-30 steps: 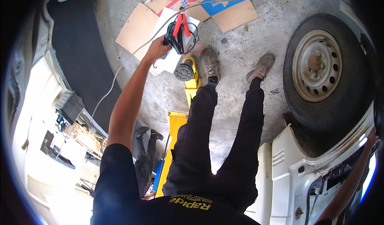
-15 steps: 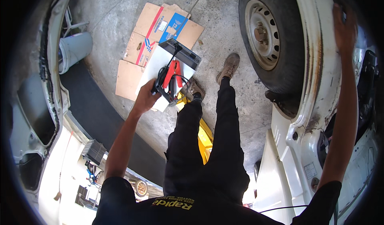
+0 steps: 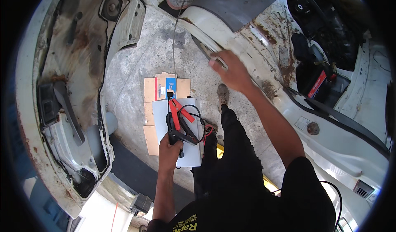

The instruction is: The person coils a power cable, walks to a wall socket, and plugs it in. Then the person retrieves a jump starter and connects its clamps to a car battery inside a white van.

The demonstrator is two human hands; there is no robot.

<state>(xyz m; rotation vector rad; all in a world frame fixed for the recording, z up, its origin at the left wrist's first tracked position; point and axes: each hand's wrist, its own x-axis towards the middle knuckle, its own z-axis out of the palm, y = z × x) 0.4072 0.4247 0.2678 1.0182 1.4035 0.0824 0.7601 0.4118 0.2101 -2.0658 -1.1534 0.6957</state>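
Above the flattened cardboard (image 3: 149,120), a white case (image 3: 189,155) is already lifted, its black handle (image 3: 189,139) clasped in the left hand's grip (image 3: 169,151); red clamps (image 3: 175,117) lie bundled toward its far edge, visibly unattached. Beside the vehicle body (image 3: 210,22), whether anything is grasped by the right hand (image 3: 235,73) cannot be told.

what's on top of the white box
A red clamp, black parts and looped cable show on the white box; what lies directly under them is covered and cannot be seen.

L hand (image 3: 168,151) grips blk cable gear (image 3: 189,138) w/ red clamp (image 3: 175,116), R hand (image 3: 234,73) nr wht veh body (image 3: 215,22).
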